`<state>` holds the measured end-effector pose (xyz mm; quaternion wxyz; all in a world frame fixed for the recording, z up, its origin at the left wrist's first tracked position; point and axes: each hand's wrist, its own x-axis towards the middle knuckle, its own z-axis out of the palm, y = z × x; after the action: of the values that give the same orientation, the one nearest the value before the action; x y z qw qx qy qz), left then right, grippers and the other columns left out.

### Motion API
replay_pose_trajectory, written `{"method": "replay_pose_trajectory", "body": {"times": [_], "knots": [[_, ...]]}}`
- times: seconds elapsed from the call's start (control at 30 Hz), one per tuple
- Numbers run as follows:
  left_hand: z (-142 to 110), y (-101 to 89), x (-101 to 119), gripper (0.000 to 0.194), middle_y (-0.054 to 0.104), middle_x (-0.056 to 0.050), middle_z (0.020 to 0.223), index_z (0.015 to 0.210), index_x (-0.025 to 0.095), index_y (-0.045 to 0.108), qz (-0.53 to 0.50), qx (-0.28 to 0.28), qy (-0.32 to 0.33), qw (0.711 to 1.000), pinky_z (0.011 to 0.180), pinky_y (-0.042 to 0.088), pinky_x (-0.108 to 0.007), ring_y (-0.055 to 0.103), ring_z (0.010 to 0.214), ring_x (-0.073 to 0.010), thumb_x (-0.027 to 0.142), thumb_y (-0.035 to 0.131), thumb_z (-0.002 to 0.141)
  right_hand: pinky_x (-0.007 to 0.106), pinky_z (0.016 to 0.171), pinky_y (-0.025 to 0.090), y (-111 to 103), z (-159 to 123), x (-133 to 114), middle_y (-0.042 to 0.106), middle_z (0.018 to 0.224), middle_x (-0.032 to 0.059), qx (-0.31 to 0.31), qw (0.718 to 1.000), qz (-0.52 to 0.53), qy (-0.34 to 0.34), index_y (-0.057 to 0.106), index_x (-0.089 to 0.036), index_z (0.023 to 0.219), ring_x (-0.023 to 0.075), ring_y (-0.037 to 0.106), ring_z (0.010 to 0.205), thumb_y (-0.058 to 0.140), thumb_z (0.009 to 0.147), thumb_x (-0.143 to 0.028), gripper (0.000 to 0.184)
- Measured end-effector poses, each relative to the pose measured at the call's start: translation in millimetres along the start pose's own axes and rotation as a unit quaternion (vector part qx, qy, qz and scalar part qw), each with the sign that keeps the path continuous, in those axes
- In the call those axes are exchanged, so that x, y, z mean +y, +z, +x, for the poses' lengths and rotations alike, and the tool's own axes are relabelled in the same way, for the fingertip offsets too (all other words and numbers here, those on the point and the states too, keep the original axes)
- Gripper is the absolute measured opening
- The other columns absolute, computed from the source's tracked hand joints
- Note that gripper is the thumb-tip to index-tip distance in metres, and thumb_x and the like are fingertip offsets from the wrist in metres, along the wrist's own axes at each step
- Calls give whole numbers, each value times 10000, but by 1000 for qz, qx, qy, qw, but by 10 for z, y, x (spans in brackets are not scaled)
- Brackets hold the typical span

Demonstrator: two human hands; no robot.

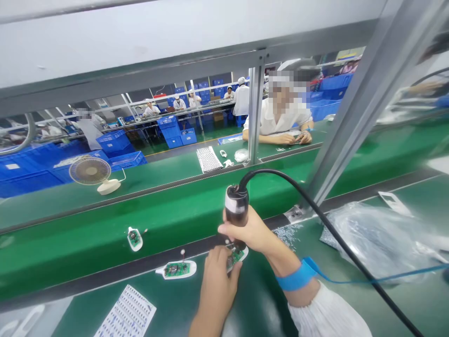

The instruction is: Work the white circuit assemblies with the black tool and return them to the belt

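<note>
My right hand (pixel 250 229) is wrapped round a black electric screwdriver (pixel 236 206) with a pale band, held upright, its cable leaving the top. The tool's lower end stands over a white plastic housing with a green circuit board (pixel 238 255); its tip is hidden. My left hand (pixel 220 271) grips this housing from the left, fingers over its near side. A similar housing with a board (pixel 178 269) lies on the bench to the left, a small round part on a wire beside it. Another such housing (pixel 134 238) rests on the green belt.
A sheet of printed labels (pixel 126 311) lies front left. Small screws (pixel 289 235) are scattered right of my hands, near a clear plastic bag (pixel 379 238). A metal post (pixel 351 107) rises at right. A fan (pixel 90 171) stands across the belt, where a co-worker (pixel 284 117) sits.
</note>
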<state>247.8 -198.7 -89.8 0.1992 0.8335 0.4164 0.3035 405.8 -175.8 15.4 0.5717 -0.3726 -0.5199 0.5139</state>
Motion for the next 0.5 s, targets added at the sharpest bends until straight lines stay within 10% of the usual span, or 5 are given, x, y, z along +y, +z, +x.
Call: {"method": "replay_pose_trajectory", "body": {"times": [0.5], "knots": [[20,-16,-11,59,610,-75,1028,1017,199,533,1,-18,1,1000,843,479,-436,574,952,-272,219,546,963,283,529,426,-85,36,-17,576,580,-2,-52,998,-21,18,590,-187,682,164,541,544,811,752,-321,268]]}}
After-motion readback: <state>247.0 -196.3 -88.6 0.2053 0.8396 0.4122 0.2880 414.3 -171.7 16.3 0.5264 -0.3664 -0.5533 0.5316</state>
